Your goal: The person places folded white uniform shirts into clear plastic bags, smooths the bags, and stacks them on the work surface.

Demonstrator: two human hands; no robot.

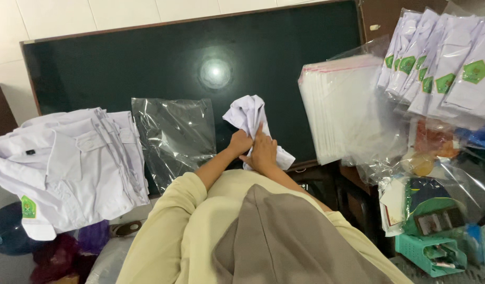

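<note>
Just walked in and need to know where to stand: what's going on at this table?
A person presses both hands, left hand and right hand, on a crumpled white garment on the dark table. An empty clear plastic bag lies beside it, a stack of white shirts farther left, and bagged shirts to the right.

Dark green-black tabletop [147, 58] with wood trim fills upper half of frame, lamp glare near upper centre. On it: stack of folded white shirts [68, 163] at left edge, overhanging; empty clear plastic bag [174, 134] centre-left, flat; crumpled white cloth [253, 126] centre; pile of clear bags [340, 110] at right edge, overhanging.
</note>
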